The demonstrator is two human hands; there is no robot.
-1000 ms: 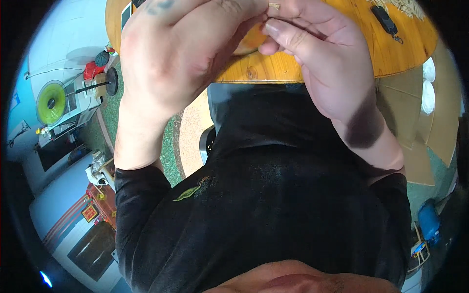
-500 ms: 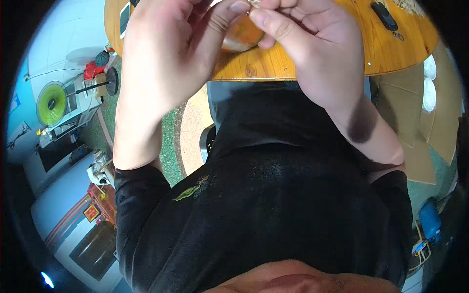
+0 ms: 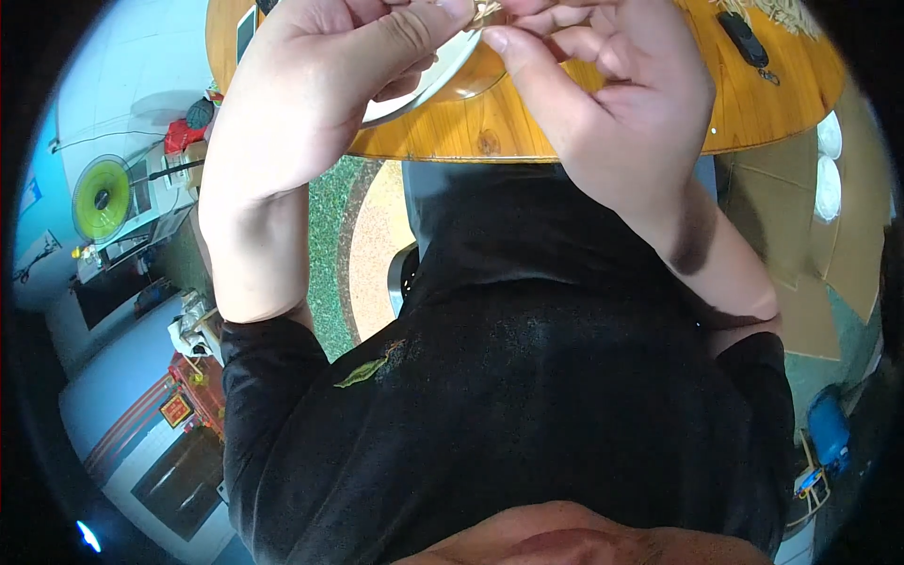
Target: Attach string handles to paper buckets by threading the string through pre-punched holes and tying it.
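Over the near edge of a round wooden table (image 3: pixel 490 139), my two hands meet at the top of the view. My left hand (image 3: pixel 339 80) pinches a small bundle of pale straw-coloured strands (image 3: pixel 484 14) between thumb and fingers. My right hand (image 3: pixel 631 94) closes on the bundle's right side, its thumb just below and its other fingers curled. Part of the bundle is hidden by the fingertips and cut off by the picture's upper edge. Below my left hand shows the rim of a white plate or bowl (image 3: pixel 450 77).
A phone (image 3: pixel 247 34) lies at the table's left edge. On the right are a black key fob (image 3: pixel 744 40) and a heap of pale strands (image 3: pixel 789 15). Cardboard (image 3: pixel 777 221) stands right of the table; a green fan (image 3: pixel 102 200) is at far left.
My left hand has tilted and shifted slightly left and down, uncovering more of the white rim. The right thumb has dropped a little away from the left one.
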